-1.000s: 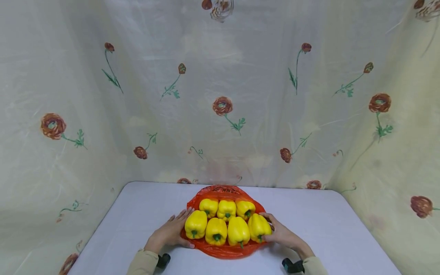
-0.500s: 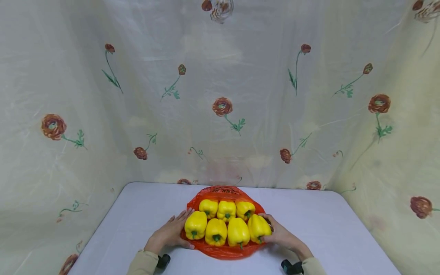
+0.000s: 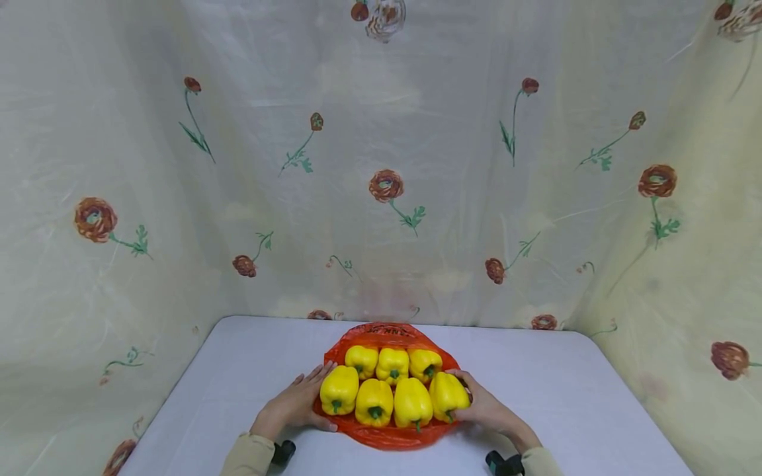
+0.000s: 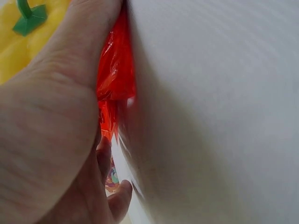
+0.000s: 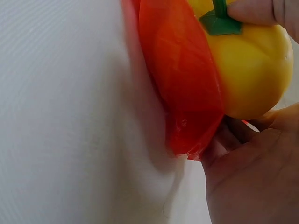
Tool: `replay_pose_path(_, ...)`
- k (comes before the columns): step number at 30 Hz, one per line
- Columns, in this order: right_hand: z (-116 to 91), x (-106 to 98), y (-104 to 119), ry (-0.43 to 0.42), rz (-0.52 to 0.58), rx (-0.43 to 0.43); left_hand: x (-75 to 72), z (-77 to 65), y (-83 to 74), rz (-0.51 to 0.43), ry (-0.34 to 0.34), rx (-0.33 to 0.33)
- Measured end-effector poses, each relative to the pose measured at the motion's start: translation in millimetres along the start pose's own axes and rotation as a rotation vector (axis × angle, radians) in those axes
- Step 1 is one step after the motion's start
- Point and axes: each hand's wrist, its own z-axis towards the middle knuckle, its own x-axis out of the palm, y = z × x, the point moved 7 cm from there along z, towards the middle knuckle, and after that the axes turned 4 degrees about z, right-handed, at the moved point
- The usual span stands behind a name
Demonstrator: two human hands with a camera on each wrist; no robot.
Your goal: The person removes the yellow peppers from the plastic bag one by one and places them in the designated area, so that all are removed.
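Observation:
Several yellow bell peppers (image 3: 374,402) with green stems lie in two rows on a red plastic bag (image 3: 381,438). My left hand (image 3: 297,400) rests along the bag's left edge with its fingers extended, beside the leftmost front pepper (image 3: 339,390). In the left wrist view that hand's thumb side covers part of the red bag (image 4: 117,65). On the other side, my right hand (image 3: 485,404) grips the rightmost front pepper (image 3: 449,395). Up close, its thumb presses by the stem of this pepper (image 5: 252,65) and its fingers curl beneath, partly hidden.
A white-covered table (image 3: 250,357) lies under the bag. Behind and on both sides hangs a pale curtain (image 3: 452,218) printed with flowers. Dark wrist cameras, left (image 3: 284,452) and right (image 3: 505,463), sit close over the tabletop.

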Motion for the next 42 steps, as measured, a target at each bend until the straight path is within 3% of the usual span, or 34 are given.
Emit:
replay_pose_path(33,0.4,-3.8,2.1,-0.058,-0.068,0.027,1.7,2.4,1.6,0.003,0.003,-0.009)
replay_pose_path(42,-2.8,-7.4,10.7,-0.038,-0.049,-0.019,1.7,1.7,0.7,-0.004,0.000,0.005)
